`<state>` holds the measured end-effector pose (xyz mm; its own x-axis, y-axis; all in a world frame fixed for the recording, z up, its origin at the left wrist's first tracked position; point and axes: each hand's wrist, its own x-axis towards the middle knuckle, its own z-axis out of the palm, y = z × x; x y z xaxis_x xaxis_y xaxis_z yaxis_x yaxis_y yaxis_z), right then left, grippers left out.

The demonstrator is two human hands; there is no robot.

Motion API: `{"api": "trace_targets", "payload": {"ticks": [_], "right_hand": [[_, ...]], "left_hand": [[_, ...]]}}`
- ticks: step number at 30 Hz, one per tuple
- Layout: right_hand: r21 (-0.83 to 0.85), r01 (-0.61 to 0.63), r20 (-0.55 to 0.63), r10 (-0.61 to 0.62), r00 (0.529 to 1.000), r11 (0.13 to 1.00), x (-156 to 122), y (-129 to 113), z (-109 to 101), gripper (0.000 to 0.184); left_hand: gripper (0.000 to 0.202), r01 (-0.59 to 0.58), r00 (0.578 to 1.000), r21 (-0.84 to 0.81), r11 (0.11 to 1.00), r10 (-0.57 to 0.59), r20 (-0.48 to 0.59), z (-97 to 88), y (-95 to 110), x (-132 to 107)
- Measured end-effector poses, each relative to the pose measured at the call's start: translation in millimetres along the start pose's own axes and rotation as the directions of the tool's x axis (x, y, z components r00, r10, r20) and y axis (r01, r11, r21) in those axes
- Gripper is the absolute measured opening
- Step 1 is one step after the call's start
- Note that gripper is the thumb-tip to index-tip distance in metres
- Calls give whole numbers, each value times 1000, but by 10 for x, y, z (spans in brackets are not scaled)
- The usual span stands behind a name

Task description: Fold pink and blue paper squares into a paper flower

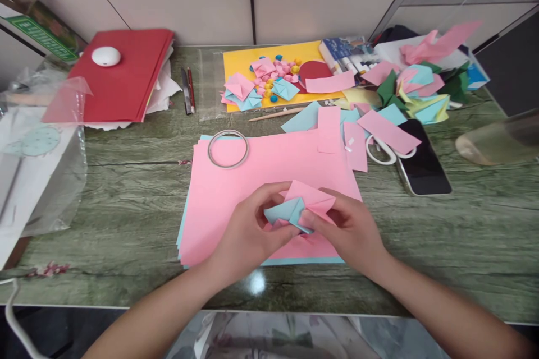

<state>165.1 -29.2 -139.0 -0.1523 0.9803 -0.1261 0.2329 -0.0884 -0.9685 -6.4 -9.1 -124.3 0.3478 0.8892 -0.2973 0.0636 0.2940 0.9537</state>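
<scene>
Both hands are closed on 1 fold (300,206) of pink and blue paper. The left hand (248,233) pinches its blue part from 9 o'clock, thumb on top. The right hand (345,230) pinches it from 3 o'clock, thumb against the blue tip and the pink flap above the fingers. The fold is held just above a pink sheet (236,190), near that sheet's front edge, at the middle of the table (126,179). A blue sheet edge shows under the pink sheet.

From the fold:
- 11 o'clock: a tape ring (228,148), lying on the pink sheet's far left corner.
- 12 o'clock: a wooden stick (275,114), then a yellow sheet (240,64) bearing small folded pieces.
- 1 o'clock: loose pink and blue strips (385,130), partly covering scissors (379,152).
- 2 o'clock: a phone (423,167), face up, touching the scissors.
- 10 o'clock, well apart: 2 pens (188,90) and a red folder (122,76).
</scene>
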Motion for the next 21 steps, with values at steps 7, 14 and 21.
{"api": "trace_targets", "payload": {"ticks": [7, 14, 21], "right_hand": [[-113, 118, 22, -116, 993, 986, 10, -35, -30, 11], [-31, 77, 137, -72, 988, 997, 19, -32, -62, 13], [-4, -61, 126, 61, 990, 998, 33, -63, 2, 14]], "left_hand": [[44, 9, 1000, 17, 1000, -9, -4, -18, -35, 0], [31, -3, 1000, -37, 999, 3, -6, -58, -6, 20], [27, 53, 998, 1, 999, -53, -19, -72, -14, 8]]}}
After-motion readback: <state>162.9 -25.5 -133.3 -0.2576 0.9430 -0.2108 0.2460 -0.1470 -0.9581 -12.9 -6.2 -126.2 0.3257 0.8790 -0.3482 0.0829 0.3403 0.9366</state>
